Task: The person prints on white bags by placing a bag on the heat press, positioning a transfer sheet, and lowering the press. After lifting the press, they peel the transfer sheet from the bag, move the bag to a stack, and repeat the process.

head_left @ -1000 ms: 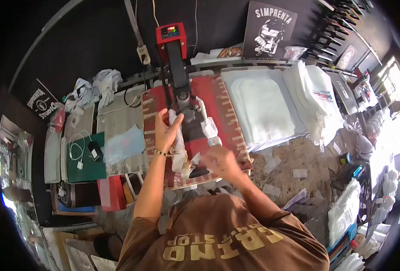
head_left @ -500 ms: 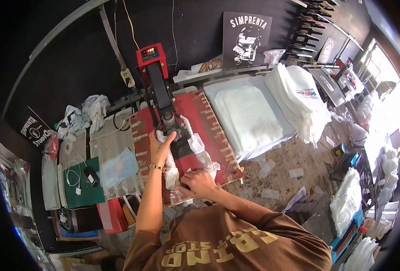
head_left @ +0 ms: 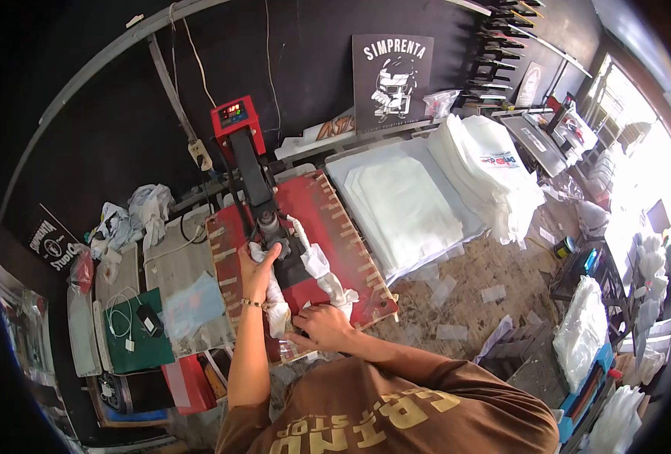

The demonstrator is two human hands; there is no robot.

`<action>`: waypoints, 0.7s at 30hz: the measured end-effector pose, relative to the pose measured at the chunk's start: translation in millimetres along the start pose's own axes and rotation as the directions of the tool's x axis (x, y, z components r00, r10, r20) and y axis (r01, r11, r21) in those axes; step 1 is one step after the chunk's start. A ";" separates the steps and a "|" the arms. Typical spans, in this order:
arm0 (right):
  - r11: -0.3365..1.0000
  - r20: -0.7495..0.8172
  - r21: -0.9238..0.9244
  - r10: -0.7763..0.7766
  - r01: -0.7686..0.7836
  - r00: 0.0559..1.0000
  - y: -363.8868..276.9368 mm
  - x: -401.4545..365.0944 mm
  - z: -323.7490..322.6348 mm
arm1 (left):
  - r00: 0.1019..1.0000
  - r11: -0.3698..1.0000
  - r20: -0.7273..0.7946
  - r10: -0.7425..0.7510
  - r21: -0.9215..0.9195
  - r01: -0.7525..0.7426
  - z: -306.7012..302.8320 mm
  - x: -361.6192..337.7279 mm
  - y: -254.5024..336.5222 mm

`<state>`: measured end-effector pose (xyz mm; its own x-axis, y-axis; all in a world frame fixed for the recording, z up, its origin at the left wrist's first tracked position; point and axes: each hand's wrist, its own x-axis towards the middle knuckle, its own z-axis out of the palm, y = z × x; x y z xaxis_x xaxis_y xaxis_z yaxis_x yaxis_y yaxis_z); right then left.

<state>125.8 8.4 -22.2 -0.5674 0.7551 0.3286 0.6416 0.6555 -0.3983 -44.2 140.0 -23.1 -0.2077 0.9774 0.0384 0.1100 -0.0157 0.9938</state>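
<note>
Over red board (head_left: 334, 223): hands (head_left: 324, 327); open margin along right edge (head_left: 356, 240).

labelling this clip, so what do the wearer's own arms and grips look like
The person wears a brown shirt with big tan lettering and short sleeves. The left arm has a bracelet of dark and light beads at the wrist; none shows on the right arm. Neither the left grip nor the right grip wears a glove.

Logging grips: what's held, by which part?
The left hand holds the wrapped heat press handle by its left side, near the far end; for the right hand, I can't tell.
</note>
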 end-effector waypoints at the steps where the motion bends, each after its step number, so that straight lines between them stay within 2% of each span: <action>1: 1.000 0.000 -0.002 -0.010 0.010 1.000 0.2 -0.1 0.8 | 1.000 1.000 -0.002 0.002 -0.001 -0.002 0.0 -0.3 0.0; 4: 1.000 0.055 0.003 0.027 -0.027 0.998 -1.5 -0.1 -1.2 | 1.000 1.000 -0.010 0.025 0.011 -0.024 1.2 -2.1 2.1; 8: 1.000 0.052 0.009 0.023 -0.023 0.998 -0.9 0.1 -1.2 | 1.000 0.999 -0.008 0.022 0.025 -0.021 -1.9 8.4 -17.3; 13: 1.000 0.038 -0.002 0.011 -0.010 0.999 -0.4 0.1 0.9 | 0.995 0.994 0.014 -0.102 0.038 0.101 -2.6 0.6 0.6; 17: 1.000 0.016 0.014 0.001 -0.001 1.000 2.3 -0.9 8.2 | 0.999 0.997 -0.024 -0.044 0.063 0.045 -1.7 -2.1 5.1; 18: 1.000 0.029 0.011 0.008 -0.009 1.000 1.9 -1.1 8.2 | 0.994 0.992 0.021 -0.106 0.071 0.104 -3.6 -2.9 10.2; 21: 1.000 0.047 0.013 0.006 -0.006 0.999 1.4 -0.7 5.7 | 0.995 0.993 -0.013 -0.094 0.068 0.095 -2.8 -1.1 3.0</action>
<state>124.1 8.8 -27.8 -0.5873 0.7572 0.2861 0.6385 0.6506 -0.4112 -46.3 138.2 -19.9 -0.2300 0.9717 -0.0539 0.1554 0.0914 0.9836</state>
